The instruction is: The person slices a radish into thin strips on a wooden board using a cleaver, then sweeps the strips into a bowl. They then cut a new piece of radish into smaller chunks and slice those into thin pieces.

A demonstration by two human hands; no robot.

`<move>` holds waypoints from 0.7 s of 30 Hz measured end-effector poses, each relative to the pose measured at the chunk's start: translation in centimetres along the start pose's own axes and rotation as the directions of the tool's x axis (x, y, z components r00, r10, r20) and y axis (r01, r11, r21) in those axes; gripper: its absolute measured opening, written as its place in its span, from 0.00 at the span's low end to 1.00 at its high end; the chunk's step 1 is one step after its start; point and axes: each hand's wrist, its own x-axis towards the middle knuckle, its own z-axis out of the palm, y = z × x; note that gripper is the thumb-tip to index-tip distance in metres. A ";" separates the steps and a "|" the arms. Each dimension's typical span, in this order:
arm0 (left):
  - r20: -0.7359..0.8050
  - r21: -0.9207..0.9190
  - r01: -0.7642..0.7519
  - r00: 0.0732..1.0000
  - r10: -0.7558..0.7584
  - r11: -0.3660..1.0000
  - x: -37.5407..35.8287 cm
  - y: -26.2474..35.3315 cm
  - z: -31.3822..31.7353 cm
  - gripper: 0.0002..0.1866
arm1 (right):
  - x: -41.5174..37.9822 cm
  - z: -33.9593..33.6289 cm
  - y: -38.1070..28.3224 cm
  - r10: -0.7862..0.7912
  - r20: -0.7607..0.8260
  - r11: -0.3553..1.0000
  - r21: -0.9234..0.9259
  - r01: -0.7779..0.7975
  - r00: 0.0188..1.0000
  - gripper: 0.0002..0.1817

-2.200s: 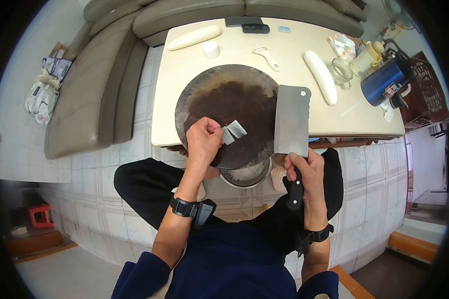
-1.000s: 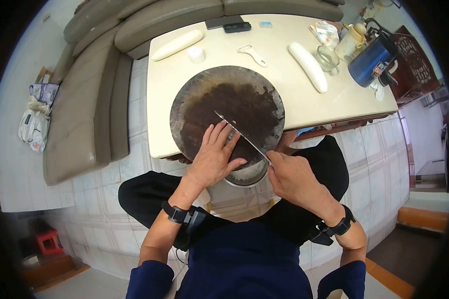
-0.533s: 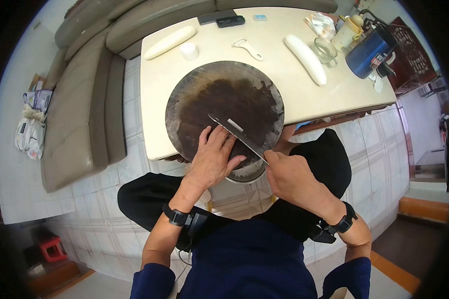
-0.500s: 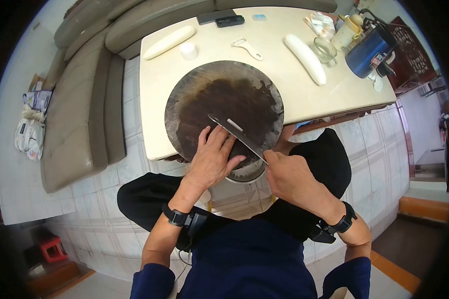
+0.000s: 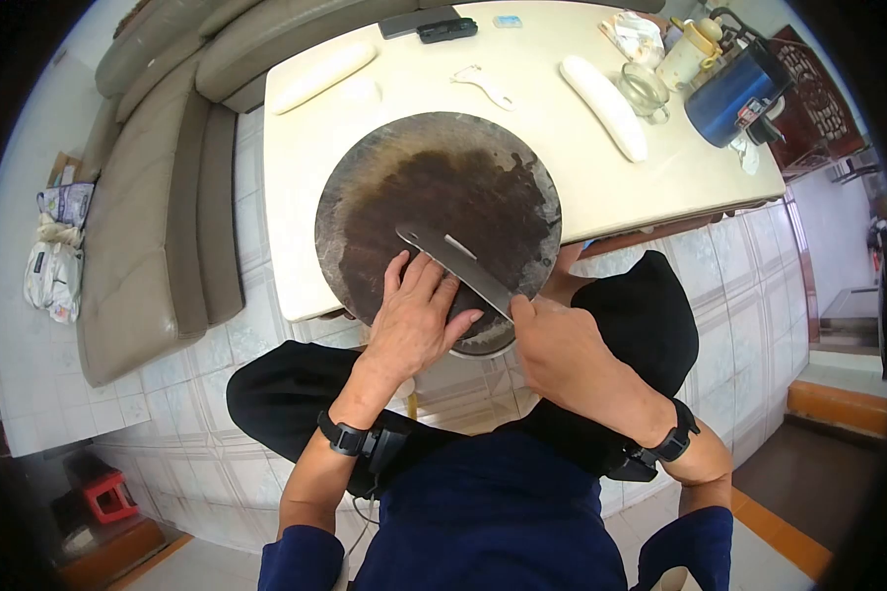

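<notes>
On the round dark chopping board [image 5: 365,187], my left hand [image 5: 411,320] presses down with its fingers bent and their tips close against the blade. Whatever lies beneath those fingers is hidden. My right hand [image 5: 562,355] grips the handle of a kitchen knife [image 5: 468,278], whose broad blade slants across the board from lower right to upper left. A thin white strip [image 5: 459,246] lies along the far side of the blade.
Beyond the board, the cream table [image 5: 414,79] carries two long peeled white radishes [image 5: 606,108] [image 5: 323,77], a short white piece [image 5: 365,94], a white peeler [image 5: 483,87], a glass mug [image 5: 644,92] and a blue kettle [image 5: 737,96]. A grey sofa [image 5: 143,217] stands left.
The knife blade has tipped so more of its flat side shows. Both hands stay in nearly the same place; the whole view has shifted slightly.
</notes>
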 end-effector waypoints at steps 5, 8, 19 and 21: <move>0.030 0.009 0.021 0.999 -0.021 1.000 0.0 0.2 -0.2 0.28 | 4.1 1.4 0.6 -0.062 -0.155 0.987 0.134 0.083 0.986 0.10; -0.026 -0.005 0.006 1.000 -0.006 1.000 -0.1 0.1 -0.1 0.28 | 5.5 1.9 0.8 -0.094 -0.174 0.983 0.140 0.119 0.980 0.09; -0.034 -0.006 0.006 0.999 -0.006 1.000 -0.2 -0.1 0.2 0.27 | 2.0 0.0 -0.2 0.009 -0.011 0.999 0.049 -0.008 1.000 0.08; -0.031 -0.007 0.008 0.999 -0.008 1.000 -0.2 -0.1 0.2 0.27 | 2.6 0.3 -0.1 -0.003 -0.023 0.998 0.061 0.005 1.000 0.08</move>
